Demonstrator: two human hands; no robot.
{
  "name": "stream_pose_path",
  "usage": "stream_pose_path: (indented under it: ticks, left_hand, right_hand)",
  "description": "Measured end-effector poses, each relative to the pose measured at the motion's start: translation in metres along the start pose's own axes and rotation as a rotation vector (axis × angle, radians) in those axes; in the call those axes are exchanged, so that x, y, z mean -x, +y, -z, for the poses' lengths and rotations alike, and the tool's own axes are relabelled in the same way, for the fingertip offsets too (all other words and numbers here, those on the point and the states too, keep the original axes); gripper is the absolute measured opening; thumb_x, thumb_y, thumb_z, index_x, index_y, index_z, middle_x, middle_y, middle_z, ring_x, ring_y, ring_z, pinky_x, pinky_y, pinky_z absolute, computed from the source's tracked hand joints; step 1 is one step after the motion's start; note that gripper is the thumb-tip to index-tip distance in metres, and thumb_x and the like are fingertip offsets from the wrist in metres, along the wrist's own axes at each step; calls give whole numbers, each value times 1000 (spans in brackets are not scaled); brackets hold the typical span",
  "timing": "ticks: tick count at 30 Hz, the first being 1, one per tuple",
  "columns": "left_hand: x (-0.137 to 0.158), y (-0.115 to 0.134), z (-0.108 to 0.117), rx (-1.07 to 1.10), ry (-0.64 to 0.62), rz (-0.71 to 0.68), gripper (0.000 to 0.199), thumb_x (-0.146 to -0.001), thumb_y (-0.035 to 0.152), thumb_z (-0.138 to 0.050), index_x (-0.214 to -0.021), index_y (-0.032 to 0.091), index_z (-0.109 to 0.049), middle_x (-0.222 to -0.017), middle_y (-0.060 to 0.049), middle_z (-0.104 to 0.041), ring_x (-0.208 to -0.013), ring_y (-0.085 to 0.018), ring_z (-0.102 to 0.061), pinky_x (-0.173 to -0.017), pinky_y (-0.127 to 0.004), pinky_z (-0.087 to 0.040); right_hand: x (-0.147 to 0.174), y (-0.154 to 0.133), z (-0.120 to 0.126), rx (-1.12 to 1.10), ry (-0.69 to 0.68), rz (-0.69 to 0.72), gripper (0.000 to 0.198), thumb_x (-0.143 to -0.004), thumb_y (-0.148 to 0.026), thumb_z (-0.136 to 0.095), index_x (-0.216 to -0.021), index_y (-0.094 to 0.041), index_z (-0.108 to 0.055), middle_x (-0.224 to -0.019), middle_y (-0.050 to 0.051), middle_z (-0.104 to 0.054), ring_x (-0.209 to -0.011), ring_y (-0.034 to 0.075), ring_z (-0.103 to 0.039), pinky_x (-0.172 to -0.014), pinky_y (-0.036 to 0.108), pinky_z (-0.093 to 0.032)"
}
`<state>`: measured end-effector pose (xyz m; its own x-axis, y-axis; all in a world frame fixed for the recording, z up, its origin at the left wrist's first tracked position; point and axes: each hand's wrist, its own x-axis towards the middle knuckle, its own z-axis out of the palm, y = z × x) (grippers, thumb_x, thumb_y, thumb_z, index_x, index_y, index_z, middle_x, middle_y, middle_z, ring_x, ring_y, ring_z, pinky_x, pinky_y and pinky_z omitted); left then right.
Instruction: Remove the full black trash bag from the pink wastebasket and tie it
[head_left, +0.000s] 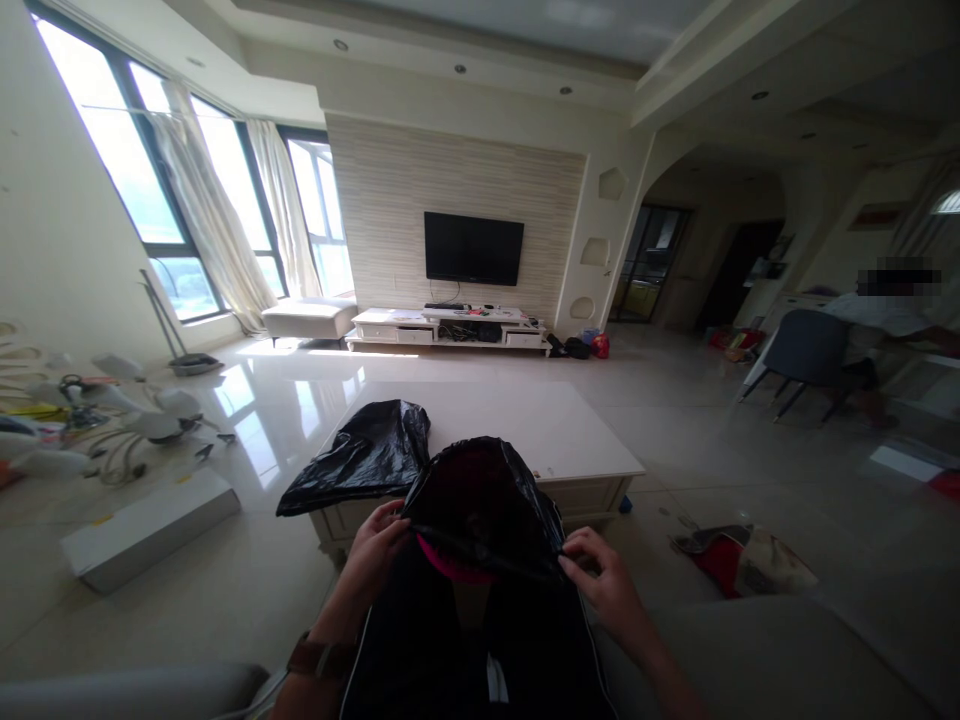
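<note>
Left hand (pixel 377 545) and right hand (pixel 600 575): each pinched shut on the rim of an open black bag (pixel 484 505). Second bag (pixel 360 455) on desk (pixel 555 425) at 11 o'clock. Best handled with even pull on both sides, mouth kept wide.

white coffee table (pixel 570 430), crumpled black plastic bag (pixel 360 458) on its near-left corner
</note>
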<state>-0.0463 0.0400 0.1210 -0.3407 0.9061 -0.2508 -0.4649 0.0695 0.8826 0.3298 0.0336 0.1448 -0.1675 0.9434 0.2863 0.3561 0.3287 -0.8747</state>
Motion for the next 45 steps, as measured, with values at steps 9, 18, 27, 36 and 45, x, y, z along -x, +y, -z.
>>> stream_pose_path:
  ticks: [9,18,27,36,45]
  left_hand:
    - [11,11,-8,-22,-41,32,63,-50,15,-86,-112,17,-73,-81,-3,-76,-63,-14,-65,-57,-24,-51]
    - [11,10,0,-104,-72,-19,50,-54,41,-94,-93,16,-76,-92,-6,-75,-85,-17,-67,-72,-26,-56]
    - [16,15,-3,-170,-62,-188,71,-56,49,-97,-112,21,-64,-84,3,-68,-79,-12,-63,-71,-21,-51]
    - [31,27,-18,-277,-138,-266,70,-63,53,-94,-119,23,-63,-71,9,-51,-65,-7,-52,-61,-18,-43]
    - [23,18,-9,-282,-170,16,78,-54,50,-97,-120,15,-72,-91,-11,-81,-83,-25,-75,-75,-32,-59]
  right_hand:
    - [3,2,-1,-87,-4,-82,41,-87,-51,-71,-114,-22,-80,-123,11,-75,-110,32,-71,-91,43,-56]
    - [5,-5,-2,-123,-67,-83,43,-90,-54,-70,-119,-23,-79,-124,11,-74,-109,33,-70,-94,46,-53]
    - [5,-8,0,-134,-96,-129,45,-91,-59,-67,-113,-20,-77,-114,12,-76,-106,33,-70,-94,47,-51]
    - [4,2,-6,-227,-61,-168,46,-85,-57,-73,-112,-22,-62,-113,13,-74,-107,32,-70,-94,47,-51]
    - [3,7,-20,-365,-229,-123,59,-93,-46,-71,-147,-32,-54,-156,10,-52,-144,31,-50,-114,49,-47]
